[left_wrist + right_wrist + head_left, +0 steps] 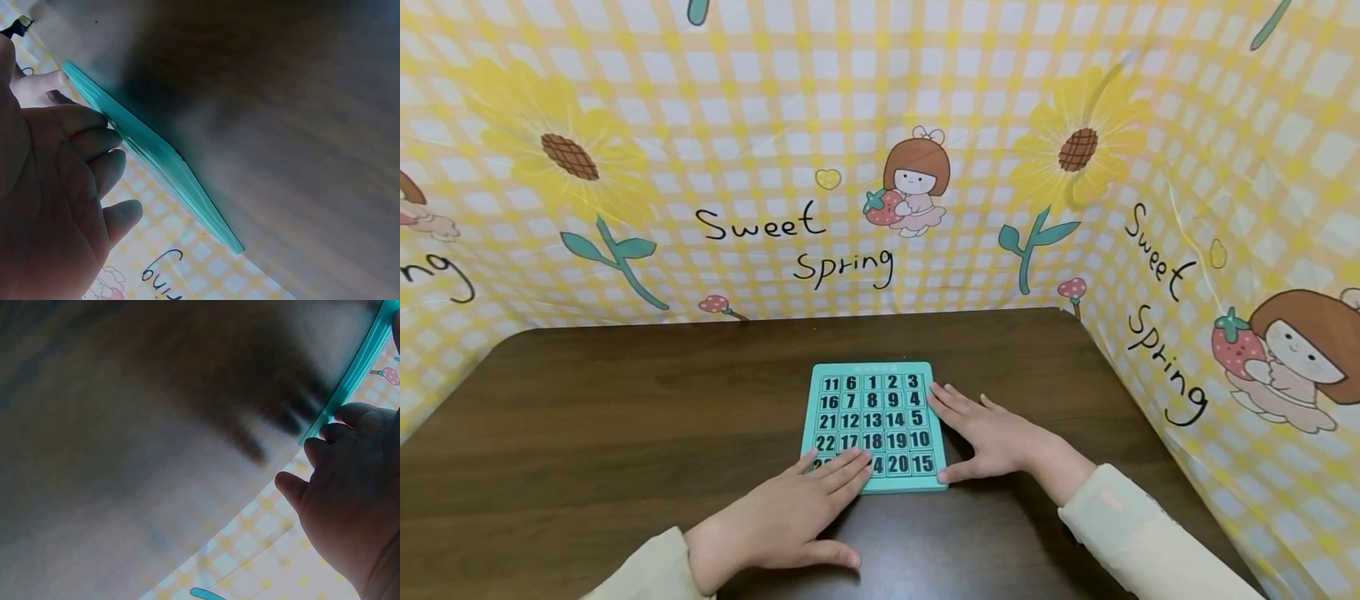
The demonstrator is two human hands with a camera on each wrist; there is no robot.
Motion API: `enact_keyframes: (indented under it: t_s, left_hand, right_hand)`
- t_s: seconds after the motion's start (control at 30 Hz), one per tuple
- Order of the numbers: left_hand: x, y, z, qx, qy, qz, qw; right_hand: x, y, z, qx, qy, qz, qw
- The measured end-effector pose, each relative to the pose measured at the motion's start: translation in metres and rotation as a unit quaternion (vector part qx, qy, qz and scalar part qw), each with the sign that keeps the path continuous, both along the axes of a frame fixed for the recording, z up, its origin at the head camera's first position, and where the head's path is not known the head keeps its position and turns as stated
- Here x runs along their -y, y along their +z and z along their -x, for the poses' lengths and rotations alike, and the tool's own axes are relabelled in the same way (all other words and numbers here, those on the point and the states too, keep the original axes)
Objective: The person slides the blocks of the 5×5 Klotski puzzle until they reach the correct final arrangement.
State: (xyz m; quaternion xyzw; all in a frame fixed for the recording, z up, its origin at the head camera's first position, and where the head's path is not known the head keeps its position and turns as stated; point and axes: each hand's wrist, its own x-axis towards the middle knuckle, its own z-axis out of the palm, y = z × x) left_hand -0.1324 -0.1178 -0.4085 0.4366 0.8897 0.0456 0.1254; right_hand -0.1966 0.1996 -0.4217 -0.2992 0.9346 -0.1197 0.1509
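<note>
The person's left hand (pixel 782 517) lies with fingers straight across the lower left corner of a flat turquoise square number puzzle (pixel 872 410), thumb held out wide and gripping nothing; the right hand (pixel 996 437), fingers loosely spread, meets its right edge, thumb by the lower right corner, with nothing grasped either. The puzzle sits in front of the person on a dark brown wood-grained surface (pixel 625 417), with bold black numerals on turquoise tiles inside a rounded rim. I count one puzzle and twenty tiles in its top four rows, the first reading 11, 6, 1, 2, 3; below them, 20 and 15 show plainly, while the left fingers block part of that bottom row, so I can't count it fully. Two pale cream sleeves (pixel 1150 533) come in from the near side. Around the surface hangs a yellow-and-white checked cloth (pixel 760 108), printed with two large yellow sunflowers (pixel 571 157), small pink mushrooms (pixel 713 303), cartoon girls holding strawberries (pixel 917 179) and the words "Sweet Spring".
</note>
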Motion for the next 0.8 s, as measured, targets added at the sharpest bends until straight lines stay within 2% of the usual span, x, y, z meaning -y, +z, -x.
enact_keyframes:
  t_s: [0.23,0.4,0.63,0.8]
  left_hand:
    - [0.001,0.001,0.001,0.004,0.004,0.004,1.0000]
    - [0.019,0.004,-0.001,-0.012,0.021,-0.013,0.9996]
    - [0.047,0.006,-0.012,-0.034,0.061,-0.022,0.9973]
    - [0.056,0.003,-0.017,-0.045,0.067,-0.026,0.9964]
  right_hand:
    - [0.000,0.000,0.000,0.000,0.002,0.002,1.0000]
    - [0.000,0.000,0.001,0.000,0.004,-0.002,1.0000]
    - [0.000,-0.001,0.001,0.000,0.004,-0.004,1.0000]
    - [0.000,0.000,0.000,-0.002,0.006,-0.001,1.0000]
